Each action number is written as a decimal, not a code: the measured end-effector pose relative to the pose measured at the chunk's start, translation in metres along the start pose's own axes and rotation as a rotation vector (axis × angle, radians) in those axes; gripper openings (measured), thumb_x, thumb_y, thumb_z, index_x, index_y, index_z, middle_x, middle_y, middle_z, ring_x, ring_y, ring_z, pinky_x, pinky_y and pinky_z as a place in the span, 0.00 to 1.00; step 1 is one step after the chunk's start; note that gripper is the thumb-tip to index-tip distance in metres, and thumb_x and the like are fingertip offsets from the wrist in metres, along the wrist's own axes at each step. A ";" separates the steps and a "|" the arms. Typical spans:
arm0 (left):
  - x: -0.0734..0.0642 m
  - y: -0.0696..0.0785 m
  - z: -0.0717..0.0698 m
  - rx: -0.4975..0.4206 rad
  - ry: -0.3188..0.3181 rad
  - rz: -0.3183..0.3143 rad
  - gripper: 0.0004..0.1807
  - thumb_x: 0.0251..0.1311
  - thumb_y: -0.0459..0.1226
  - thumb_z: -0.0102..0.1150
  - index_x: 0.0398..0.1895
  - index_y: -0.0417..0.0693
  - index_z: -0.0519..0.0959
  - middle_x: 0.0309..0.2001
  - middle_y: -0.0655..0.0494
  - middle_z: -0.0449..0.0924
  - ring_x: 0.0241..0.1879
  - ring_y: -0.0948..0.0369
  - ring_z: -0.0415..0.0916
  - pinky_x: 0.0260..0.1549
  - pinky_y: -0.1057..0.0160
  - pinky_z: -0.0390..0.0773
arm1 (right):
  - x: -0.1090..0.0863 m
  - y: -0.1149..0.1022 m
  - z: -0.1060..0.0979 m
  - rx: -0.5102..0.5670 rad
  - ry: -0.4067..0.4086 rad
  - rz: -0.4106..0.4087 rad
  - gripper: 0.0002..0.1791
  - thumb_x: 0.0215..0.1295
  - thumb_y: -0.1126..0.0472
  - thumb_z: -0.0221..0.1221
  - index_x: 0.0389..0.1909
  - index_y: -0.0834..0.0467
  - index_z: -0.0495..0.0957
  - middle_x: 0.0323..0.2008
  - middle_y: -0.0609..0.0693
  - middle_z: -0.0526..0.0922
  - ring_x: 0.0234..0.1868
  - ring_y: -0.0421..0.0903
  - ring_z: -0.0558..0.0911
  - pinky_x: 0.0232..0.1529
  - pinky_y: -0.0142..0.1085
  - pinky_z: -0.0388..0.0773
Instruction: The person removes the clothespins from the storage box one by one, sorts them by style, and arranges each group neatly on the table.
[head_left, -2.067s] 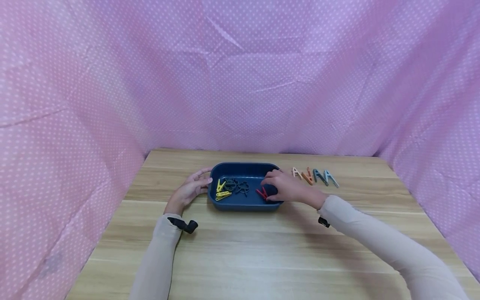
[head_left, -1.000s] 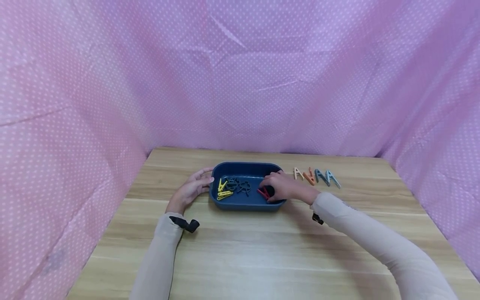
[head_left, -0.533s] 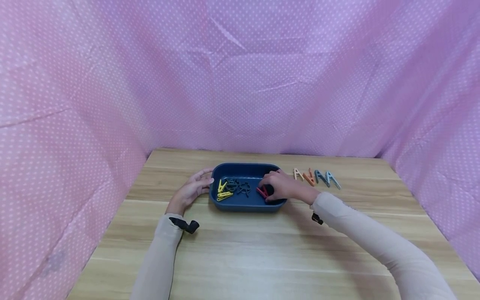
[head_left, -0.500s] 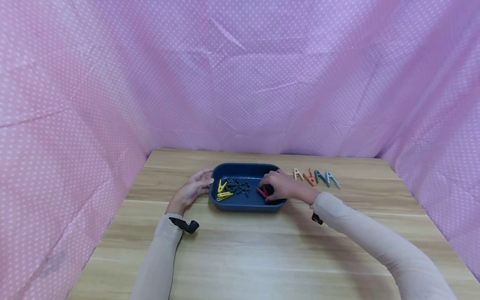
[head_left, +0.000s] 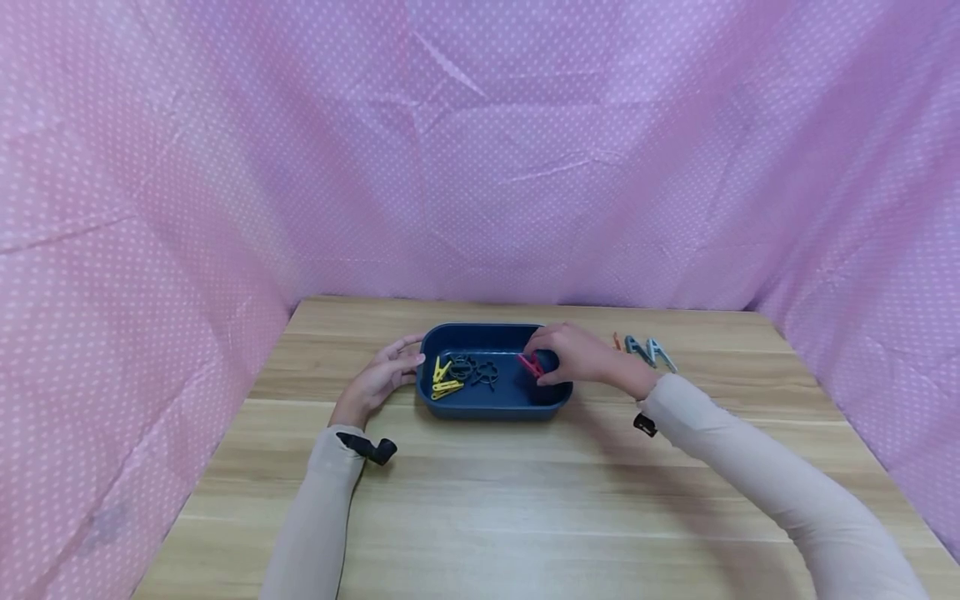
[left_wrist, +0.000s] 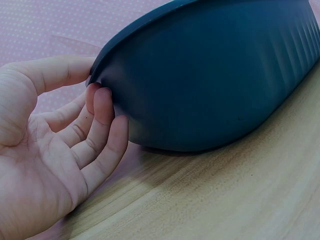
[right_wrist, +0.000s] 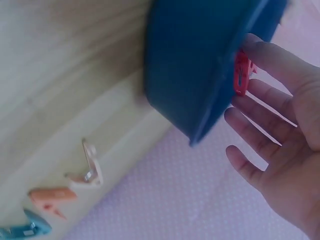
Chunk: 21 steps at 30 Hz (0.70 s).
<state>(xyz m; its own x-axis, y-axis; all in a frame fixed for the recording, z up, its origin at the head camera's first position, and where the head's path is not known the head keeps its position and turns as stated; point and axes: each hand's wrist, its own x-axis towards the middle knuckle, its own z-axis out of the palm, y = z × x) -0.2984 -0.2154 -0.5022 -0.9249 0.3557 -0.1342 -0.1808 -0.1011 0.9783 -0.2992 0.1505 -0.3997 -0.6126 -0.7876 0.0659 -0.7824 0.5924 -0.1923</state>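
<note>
Pinching a red clip [head_left: 531,364], the right grip [head_left: 574,354] hides a cream clip [right_wrist: 94,169] from head view; left grip [head_left: 381,375] holds bin [head_left: 491,412].

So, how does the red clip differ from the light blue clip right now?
The red clip is vivid; the light blue clip is paler. The red clip is pinched in the right hand; the light blue clip is untouched. The red clip is over the tray; the light blue clip lies on the table, to the tray's right. Both are two-armed clips.
</note>
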 end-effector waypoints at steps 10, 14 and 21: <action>-0.001 0.000 0.000 -0.002 0.000 0.001 0.30 0.75 0.33 0.53 0.77 0.44 0.59 0.55 0.55 0.79 0.48 0.63 0.80 0.48 0.64 0.81 | -0.019 0.006 -0.029 0.004 0.011 0.006 0.26 0.52 0.61 0.77 0.52 0.64 0.83 0.49 0.56 0.85 0.50 0.54 0.85 0.53 0.50 0.82; 0.000 0.000 -0.001 -0.005 -0.004 0.005 0.31 0.75 0.34 0.53 0.78 0.44 0.58 0.54 0.57 0.79 0.47 0.64 0.80 0.48 0.64 0.81 | -0.030 0.013 -0.038 -0.055 0.039 0.018 0.26 0.48 0.59 0.79 0.49 0.62 0.85 0.47 0.55 0.86 0.49 0.53 0.84 0.51 0.54 0.80; -0.001 0.001 -0.001 -0.002 -0.008 0.015 0.31 0.75 0.34 0.53 0.78 0.44 0.58 0.54 0.56 0.80 0.47 0.63 0.81 0.48 0.64 0.81 | -0.050 0.025 -0.043 -0.106 0.042 -0.023 0.23 0.44 0.62 0.80 0.43 0.64 0.85 0.40 0.57 0.87 0.41 0.53 0.85 0.43 0.50 0.82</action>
<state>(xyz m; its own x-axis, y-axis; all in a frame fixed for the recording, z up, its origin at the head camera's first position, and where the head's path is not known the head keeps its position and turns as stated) -0.2975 -0.2168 -0.5016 -0.9249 0.3613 -0.1187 -0.1679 -0.1080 0.9799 -0.2928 0.2113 -0.3659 -0.5968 -0.7948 0.1101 -0.8024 0.5906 -0.0857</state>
